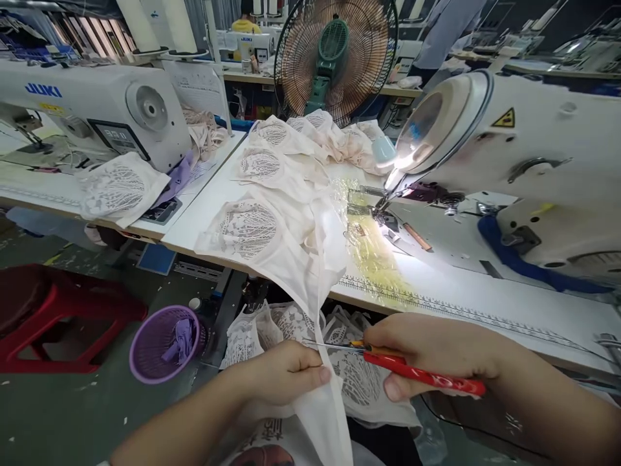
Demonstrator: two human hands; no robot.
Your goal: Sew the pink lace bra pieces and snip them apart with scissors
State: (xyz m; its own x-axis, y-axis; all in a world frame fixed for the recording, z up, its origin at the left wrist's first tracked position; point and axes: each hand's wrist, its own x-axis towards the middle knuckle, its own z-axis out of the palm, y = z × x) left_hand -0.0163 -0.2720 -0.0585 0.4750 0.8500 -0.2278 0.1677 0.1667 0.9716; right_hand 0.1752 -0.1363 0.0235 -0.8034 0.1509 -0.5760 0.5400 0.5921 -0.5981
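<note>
My left hand (286, 374) pinches a strip of pale cream fabric (320, 304) that hangs off the table edge down to my lap. My right hand (431, 353) is closed on red-handled scissors (427, 375); their blades point left and meet the fabric strip beside my left fingers. The strip leads up to a chain of cream lace-panelled garment pieces (252, 226) spread over the white sewing table (436, 285). More lace pieces (291, 323) hang below the table edge.
A white sewing machine (533, 162) with a lit lamp stands at the right. A second JUKI machine (97, 103) is at the left, a fan (334, 58) behind. A purple basket (162, 343) and red stool (53, 317) sit on the floor.
</note>
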